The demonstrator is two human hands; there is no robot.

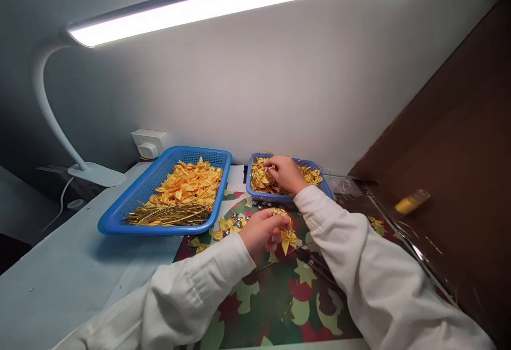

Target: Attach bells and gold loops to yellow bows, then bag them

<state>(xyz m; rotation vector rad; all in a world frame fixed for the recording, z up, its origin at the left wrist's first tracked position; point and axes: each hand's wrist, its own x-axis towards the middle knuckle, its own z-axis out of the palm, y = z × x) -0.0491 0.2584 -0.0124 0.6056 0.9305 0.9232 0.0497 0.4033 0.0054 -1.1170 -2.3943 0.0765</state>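
Over the small basket (275, 198), my right hand (287, 173), grip unclear, should pinch lightly; nearer me, my left hand (262, 231) clamps gold loops (283, 213).

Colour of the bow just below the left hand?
Bow is golden yellow; head view.

Over now to a bunch of gold wire (282, 214), looped round in the left hand (261, 233), and to a shiny gold bow (289, 240) just below; then across to wired gold bows (261, 181), heaped in a tangle inside the small blue basket (273, 198), partly hidden beneath the right hand (286, 173)
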